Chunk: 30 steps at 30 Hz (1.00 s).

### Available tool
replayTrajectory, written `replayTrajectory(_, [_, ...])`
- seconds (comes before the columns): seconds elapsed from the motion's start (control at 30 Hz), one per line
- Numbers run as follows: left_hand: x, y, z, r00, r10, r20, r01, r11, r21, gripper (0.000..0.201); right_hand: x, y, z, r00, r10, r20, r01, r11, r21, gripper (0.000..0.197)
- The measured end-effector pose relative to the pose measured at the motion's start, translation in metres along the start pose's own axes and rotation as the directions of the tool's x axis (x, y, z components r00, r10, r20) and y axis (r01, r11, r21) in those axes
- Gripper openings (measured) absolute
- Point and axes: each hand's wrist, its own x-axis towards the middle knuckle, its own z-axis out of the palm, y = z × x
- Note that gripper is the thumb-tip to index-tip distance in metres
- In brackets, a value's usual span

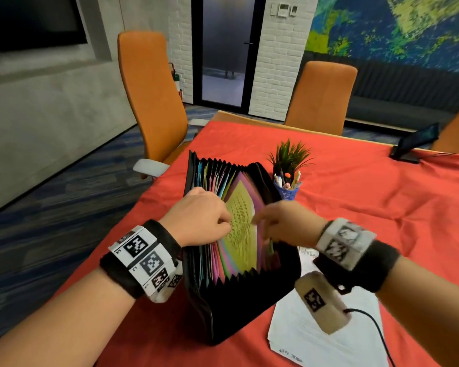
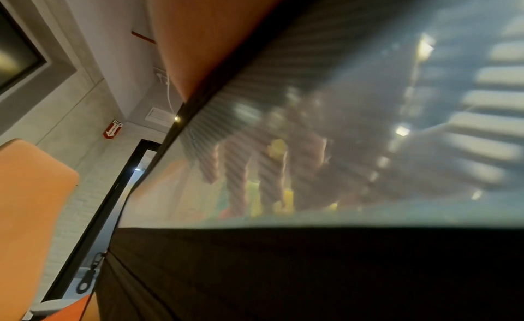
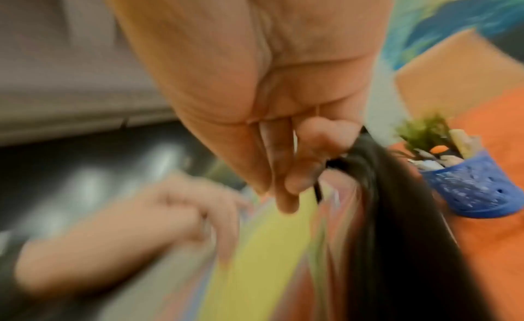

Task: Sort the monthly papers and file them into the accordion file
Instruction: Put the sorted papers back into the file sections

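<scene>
Office meeting room: orange chairs, wall screen, long table.

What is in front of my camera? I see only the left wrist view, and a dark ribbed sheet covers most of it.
Observer: That is the side wall of the accordion file, which stands open on the red tablecloth.
Operator: What is the right hand doing?
Observer: The right hand pinches the black dividers at the file's right end, beside a yellow sheet.
Operator: Are there papers not yet filed?
Observer: Yes, a stack of white papers lies on the cloth to the right of the file.
</scene>
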Motion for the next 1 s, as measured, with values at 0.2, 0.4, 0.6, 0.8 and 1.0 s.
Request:
replayTrajectory(0.2, [0.000,0.002,-0.007,0.987,0.079,0.140,-0.089,0.994,0.061,0.029,-0.058,0.143,0.008,0.809,0.475,-0.347,-0.300,0.841,0.451,0.019])
replayTrajectory(0.4, [0.005,0.019,-0.021,0.924,0.112,0.365,-0.229,0.927,0.296,0.058,-0.123,0.248,0.154,0.605,0.793,0.075,-0.796,0.599,0.089,0.042])
replayTrajectory(0.6, [0.012,0.026,-0.018,0.880,0.147,0.451,-0.323,0.883,0.342,0.061,-0.145,0.232,0.195,0.516,0.856,0.036,-0.844,0.502,0.188,0.059])
replayTrajectory(0.8, [0.013,0.030,-0.019,0.883,0.150,0.446,-0.330,0.873,0.358,0.062,-0.142,0.232,0.201,0.430,0.900,0.074,-0.876,0.396,0.276,0.092])
replayTrajectory(1.0, [0.009,0.028,-0.020,0.886,0.163,0.433,-0.330,0.879,0.344,0.059,-0.138,0.240,0.193,0.352,0.926,0.133,-0.896,0.293,0.333,0.078])
